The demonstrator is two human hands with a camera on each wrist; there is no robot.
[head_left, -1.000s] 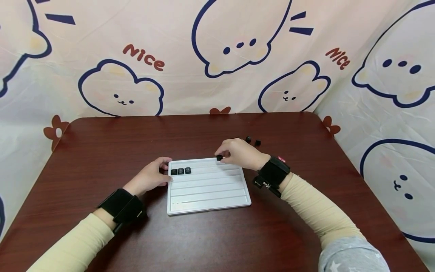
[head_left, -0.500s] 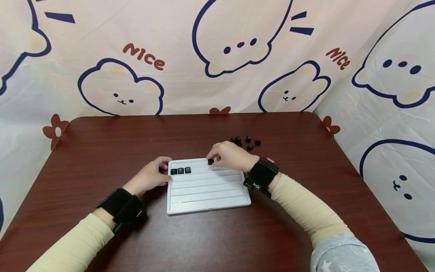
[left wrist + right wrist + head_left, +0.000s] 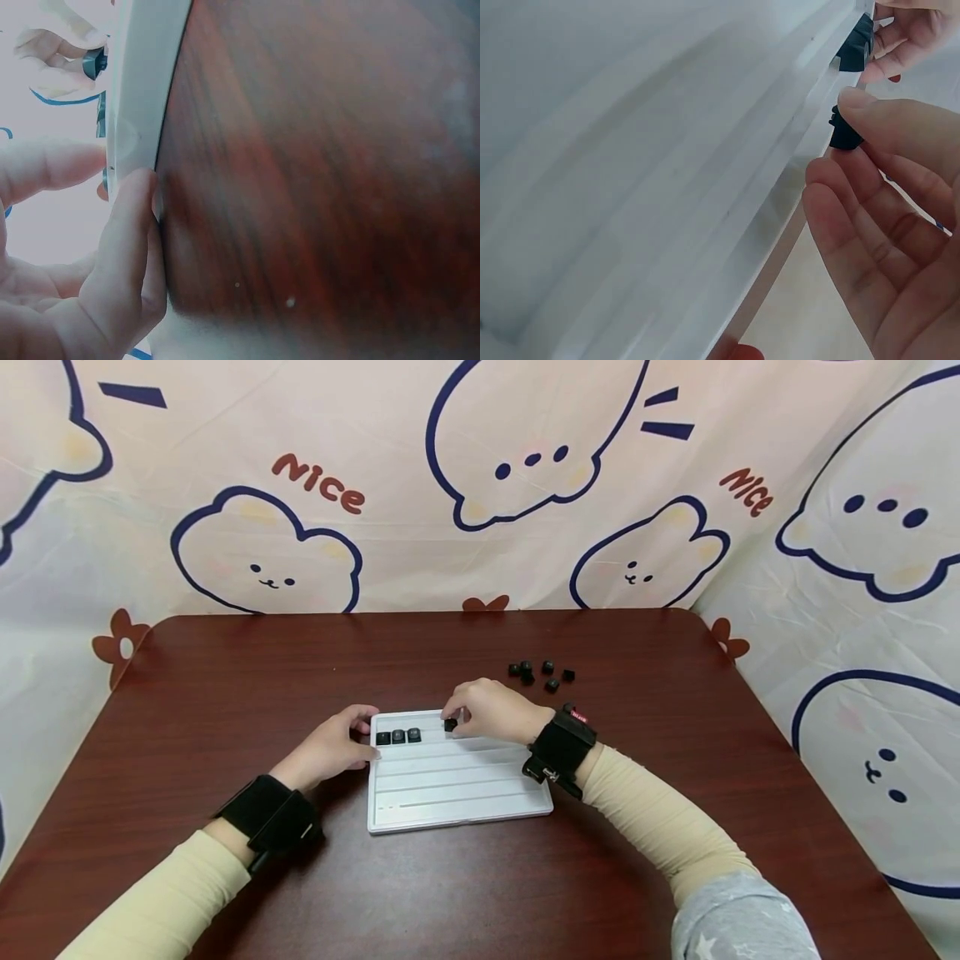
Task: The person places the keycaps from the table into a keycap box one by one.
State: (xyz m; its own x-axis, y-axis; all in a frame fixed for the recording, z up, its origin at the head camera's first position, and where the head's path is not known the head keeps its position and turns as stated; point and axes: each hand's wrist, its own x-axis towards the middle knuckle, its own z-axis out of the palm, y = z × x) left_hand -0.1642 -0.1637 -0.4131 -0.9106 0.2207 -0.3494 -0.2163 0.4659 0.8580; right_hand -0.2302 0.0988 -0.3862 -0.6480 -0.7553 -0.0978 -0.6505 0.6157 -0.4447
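A white ridged tray [image 3: 461,777] lies on the table, with three black keycaps [image 3: 399,737] standing side by side in its top row at the left. My left hand [image 3: 326,747] holds the tray's left edge, thumb and fingers at the rim. Above that same row, right of the three, my right hand [image 3: 498,712] pinches another black keycap [image 3: 450,725] between thumb and fingers. In the right wrist view, this pinched keycap [image 3: 846,133] is tilted, its stem toward the tray. Whether it touches the tray is unclear.
Several loose black keycaps [image 3: 527,678] lie scattered on the brown table [image 3: 420,893] behind the tray, to the right. A patterned cloth [image 3: 405,552] hangs along the table's back and right side.
My right hand has moved left along the tray's top row with its keycap, uncovering more of the loose keycaps behind. My left hand has stayed at the tray's edge.
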